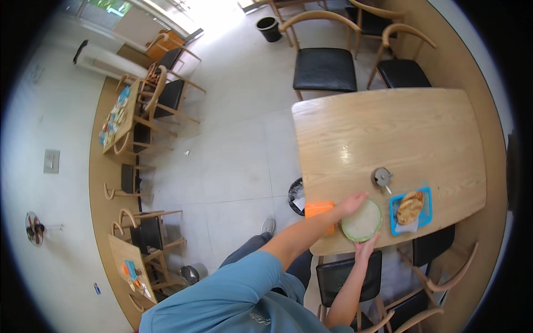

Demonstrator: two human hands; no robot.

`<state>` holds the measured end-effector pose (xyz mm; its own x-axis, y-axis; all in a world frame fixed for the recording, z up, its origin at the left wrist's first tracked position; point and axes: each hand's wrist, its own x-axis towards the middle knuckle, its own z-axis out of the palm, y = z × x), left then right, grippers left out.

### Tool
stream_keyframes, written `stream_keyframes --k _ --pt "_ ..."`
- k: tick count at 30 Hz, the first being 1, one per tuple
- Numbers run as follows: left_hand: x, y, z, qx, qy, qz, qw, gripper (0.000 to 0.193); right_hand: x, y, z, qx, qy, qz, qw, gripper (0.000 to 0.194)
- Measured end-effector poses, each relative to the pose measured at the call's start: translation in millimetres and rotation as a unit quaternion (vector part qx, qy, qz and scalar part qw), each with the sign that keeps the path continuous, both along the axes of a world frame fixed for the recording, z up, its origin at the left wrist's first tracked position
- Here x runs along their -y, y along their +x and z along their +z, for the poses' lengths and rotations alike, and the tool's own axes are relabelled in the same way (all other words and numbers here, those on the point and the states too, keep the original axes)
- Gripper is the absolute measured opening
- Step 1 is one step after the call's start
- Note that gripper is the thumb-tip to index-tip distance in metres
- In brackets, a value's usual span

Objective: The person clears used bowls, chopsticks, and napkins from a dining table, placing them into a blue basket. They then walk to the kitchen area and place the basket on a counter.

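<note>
My left hand (353, 203) grips the far left side of a round bowl with a green rim (349, 236). My right hand (367, 245) grips its near right edge, so the bowl sits between both hands above the table's near end. Pale, whitish liquid-like food (361, 220) fills it nearly to the rim. Right of the bowl is a blue plastic basket (429, 216) holding golden-brown fried flatbread (410, 208) on white paper. Beyond stands a metal condiment pot (381, 177) with a white handle sticking out. An orange plastic box or tray (320, 209) is partly covered by my left forearm.
The wooden table (387, 129) has black-seated chairs around it, one (349, 278) close by my right forearm. A lined bin (296, 195) stands at its left edge. Across the tiled floor (233, 166), more tables (132, 118) and chairs line the wall. Another black bin (269, 29) is farther off.
</note>
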<state>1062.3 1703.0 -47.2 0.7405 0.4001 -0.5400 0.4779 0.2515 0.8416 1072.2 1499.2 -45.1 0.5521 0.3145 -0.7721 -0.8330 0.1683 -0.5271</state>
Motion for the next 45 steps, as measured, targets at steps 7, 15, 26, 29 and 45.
stream_keyframes --k 7,15,26,29,45 --pt "-67 -55 67 0.084 0.168 -0.023 0.982 0.046 21 3 -5 0.025 -0.147 0.08 0.986 0.081" --pt "-253 -424 51 -0.134 0.144 0.169 0.966 0.058 61 -58 -14 0.097 -0.435 0.024 0.895 0.078" --pt "-346 -866 7 -0.314 0.011 0.46 0.83 0.045 -254 -289 -5 0.094 -0.382 0.354 0.849 0.071" --pt "-425 -894 43 -0.168 -0.006 0.571 0.804 0.037 -311 -301 -12 0.112 -0.372 0.391 0.835 0.069" --pt "-337 -1107 -4 -0.498 0.042 0.592 0.633 0.026 -958 -505 -106 0.302 -0.269 0.81 0.425 0.032"
